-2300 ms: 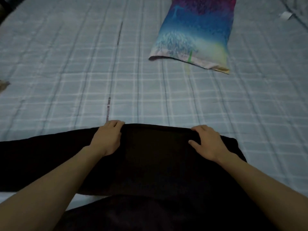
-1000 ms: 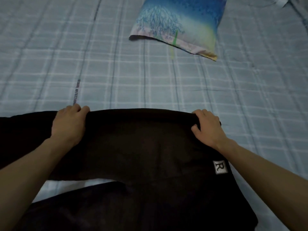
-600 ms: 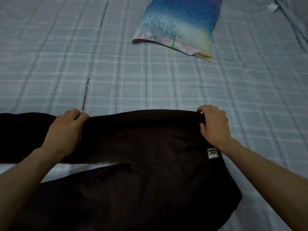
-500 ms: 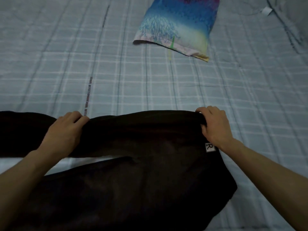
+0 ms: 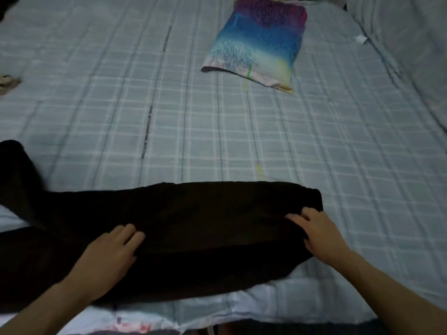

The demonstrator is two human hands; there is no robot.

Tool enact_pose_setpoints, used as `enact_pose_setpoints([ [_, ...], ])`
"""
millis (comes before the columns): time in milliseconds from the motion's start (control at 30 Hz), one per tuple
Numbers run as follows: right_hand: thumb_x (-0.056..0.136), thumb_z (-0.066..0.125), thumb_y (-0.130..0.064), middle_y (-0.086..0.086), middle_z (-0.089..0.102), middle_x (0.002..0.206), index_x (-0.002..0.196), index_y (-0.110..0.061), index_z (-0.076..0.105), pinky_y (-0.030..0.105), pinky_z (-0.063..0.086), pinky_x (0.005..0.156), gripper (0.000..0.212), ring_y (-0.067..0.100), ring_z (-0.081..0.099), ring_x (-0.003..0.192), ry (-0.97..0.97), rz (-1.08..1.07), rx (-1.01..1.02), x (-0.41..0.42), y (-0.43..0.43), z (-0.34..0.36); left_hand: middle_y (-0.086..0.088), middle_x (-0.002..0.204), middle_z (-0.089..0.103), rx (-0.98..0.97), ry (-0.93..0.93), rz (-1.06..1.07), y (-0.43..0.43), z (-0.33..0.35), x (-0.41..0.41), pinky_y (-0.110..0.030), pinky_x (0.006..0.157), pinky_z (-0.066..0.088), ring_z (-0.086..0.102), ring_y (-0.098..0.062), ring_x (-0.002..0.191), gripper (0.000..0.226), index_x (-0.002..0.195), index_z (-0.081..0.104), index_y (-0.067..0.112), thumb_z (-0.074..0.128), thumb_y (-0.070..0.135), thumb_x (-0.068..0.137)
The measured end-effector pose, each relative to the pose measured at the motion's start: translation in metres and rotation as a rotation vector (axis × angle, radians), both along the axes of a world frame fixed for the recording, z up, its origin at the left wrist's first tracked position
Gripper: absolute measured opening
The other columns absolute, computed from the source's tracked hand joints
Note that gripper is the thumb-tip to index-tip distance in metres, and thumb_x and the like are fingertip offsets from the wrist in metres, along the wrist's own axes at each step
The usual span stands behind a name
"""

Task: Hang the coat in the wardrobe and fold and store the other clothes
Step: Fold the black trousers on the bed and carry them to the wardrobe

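Dark, near-black trousers (image 5: 193, 226) lie folded lengthwise across the near part of the bed, waist end to the right and legs trailing off to the left. My left hand (image 5: 111, 255) rests flat on the cloth left of the middle, fingers loosely together. At the right end my right hand (image 5: 319, 235) lies on the fabric with its fingers spread. Neither hand has cloth bunched in it. The small white label seen earlier is hidden.
The bed (image 5: 217, 131) has a pale blue checked sheet. A colourful blue and purple pillow (image 5: 258, 44) lies at the back right. A grey blanket (image 5: 408, 44) is heaped along the right edge. A small beige object (image 5: 7, 82) sits at the far left.
Both hands carried the far edge of the trousers toward me, folding the garment over itself. They let go of that edge and now lie flat on top. The label is covered.
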State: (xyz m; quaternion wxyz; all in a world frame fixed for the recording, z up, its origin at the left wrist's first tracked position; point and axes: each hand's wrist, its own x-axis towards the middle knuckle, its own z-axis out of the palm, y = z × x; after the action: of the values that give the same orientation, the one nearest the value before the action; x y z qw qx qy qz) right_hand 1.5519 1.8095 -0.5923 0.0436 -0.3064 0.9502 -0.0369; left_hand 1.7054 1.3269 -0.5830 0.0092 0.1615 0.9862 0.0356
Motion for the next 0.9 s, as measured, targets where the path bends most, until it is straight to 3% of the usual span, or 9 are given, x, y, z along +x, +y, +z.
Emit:
enact_pose_setpoints([
  [100, 0.056, 0.086, -0.025, 0.003, 0.051, 0.095, 0.127, -0.025, 0.059, 0.032, 0.044, 0.062, 0.076, 0.021, 0.058, 0.078, -0.165, 0.002, 0.213, 0.028, 0.005, -0.013, -0.002, 0.093, 0.054, -0.035, -0.152, 0.037, 0.011, -0.026, 0.031, -0.032, 0.047, 0.045, 0.056, -0.024, 0.069, 0.069, 0.103, 0.057, 0.018, 0.09, 0.021, 0.042],
  [167, 0.072, 0.071, -0.054, 0.001, 0.049, 0.116, 0.143, -0.032, 0.041, 0.037, 0.046, 0.083, 0.081, 0.022, 0.055, 0.103, -0.291, -0.025, 0.373, 0.035, -0.001, -0.012, 0.0, 0.091, 0.052, -0.075, -0.248, 0.039, 0.017, -0.042, 0.04, -0.029, 0.044, 0.042, 0.055, -0.021, 0.065, 0.075, 0.102, 0.056, 0.022, 0.091, 0.026, 0.035],
  [267, 0.081, 0.032, -0.081, -0.002, 0.051, 0.123, 0.144, -0.033, 0.041, 0.034, 0.042, 0.093, 0.08, 0.017, 0.052, 0.109, -0.311, -0.103, 0.219, 0.028, -0.022, 0.002, 0.01, 0.088, 0.047, -0.017, -0.293, 0.073, 0.024, -0.045, 0.031, -0.024, 0.047, 0.038, 0.055, -0.012, 0.068, 0.049, 0.096, 0.054, 0.031, 0.075, 0.06, 0.062],
  [367, 0.092, 0.031, -0.067, 0.002, 0.056, 0.119, 0.14, -0.024, 0.05, 0.036, 0.046, 0.089, 0.067, 0.02, 0.054, 0.103, -0.076, -0.081, -0.018, 0.016, -0.052, 0.008, 0.011, 0.095, 0.049, 0.149, -0.215, 0.198, 0.026, -0.037, 0.006, -0.028, 0.06, 0.048, 0.053, -0.012, 0.083, 0.044, 0.099, 0.059, 0.03, 0.034, 0.065, 0.089],
  [467, 0.095, 0.032, -0.059, 0.009, 0.046, 0.143, 0.149, -0.02, 0.038, 0.042, 0.039, 0.109, 0.067, 0.026, 0.044, 0.13, -0.048, -0.104, -0.049, 0.006, -0.091, -0.005, -0.003, 0.129, 0.055, 0.125, -0.098, 0.262, 0.03, -0.034, -0.028, -0.041, 0.083, 0.054, 0.055, -0.027, 0.114, 0.057, 0.128, 0.059, 0.021, 0.035, 0.057, 0.09],
  [567, 0.096, 0.023, -0.065, 0.012, 0.009, 0.165, 0.158, -0.024, 0.012, 0.051, 0.01, 0.122, 0.076, 0.029, 0.008, 0.152, -0.1, -0.112, 0.007, -0.001, -0.117, -0.032, -0.006, 0.162, 0.02, 0.031, -0.209, 0.322, 0.034, -0.048, -0.059, -0.058, 0.112, 0.028, 0.021, -0.032, 0.148, 0.075, 0.154, 0.027, 0.032, 0.032, 0.067, 0.088],
  [633, 0.094, 0.016, -0.07, 0.009, -0.012, 0.165, 0.158, -0.028, -0.005, 0.052, -0.003, 0.122, 0.079, 0.028, -0.011, 0.152, -0.141, -0.131, 0.069, -0.005, -0.12, -0.056, -0.002, 0.166, -0.005, -0.002, -0.268, 0.352, 0.034, -0.07, -0.07, -0.064, 0.115, 0.008, -0.003, -0.03, 0.152, 0.083, 0.156, 0.001, 0.039, 0.024, 0.076, 0.086],
  [700, 0.094, 0.013, -0.071, 0.009, -0.015, 0.164, 0.156, -0.029, -0.012, 0.051, -0.005, 0.122, 0.079, 0.027, -0.014, 0.152, -0.164, -0.147, 0.101, -0.004, -0.118, -0.074, 0.0, 0.164, -0.016, -0.019, -0.307, 0.357, 0.035, -0.09, -0.072, -0.068, 0.113, 0.002, -0.016, -0.03, 0.15, 0.084, 0.154, -0.013, 0.039, 0.015, 0.079, 0.086],
  [900, 0.097, 0.023, -0.068, 0.012, -0.002, 0.166, 0.158, -0.024, 0.0, 0.054, 0.006, 0.122, 0.08, 0.03, -0.006, 0.153, -0.18, -0.151, 0.085, -0.013, -0.119, -0.099, -0.007, 0.165, -0.012, -0.076, -0.341, 0.348, 0.036, -0.118, -0.073, -0.074, 0.111, 0.004, -0.013, -0.034, 0.151, 0.083, 0.157, -0.01, 0.03, 0.014, 0.076, 0.092],
])
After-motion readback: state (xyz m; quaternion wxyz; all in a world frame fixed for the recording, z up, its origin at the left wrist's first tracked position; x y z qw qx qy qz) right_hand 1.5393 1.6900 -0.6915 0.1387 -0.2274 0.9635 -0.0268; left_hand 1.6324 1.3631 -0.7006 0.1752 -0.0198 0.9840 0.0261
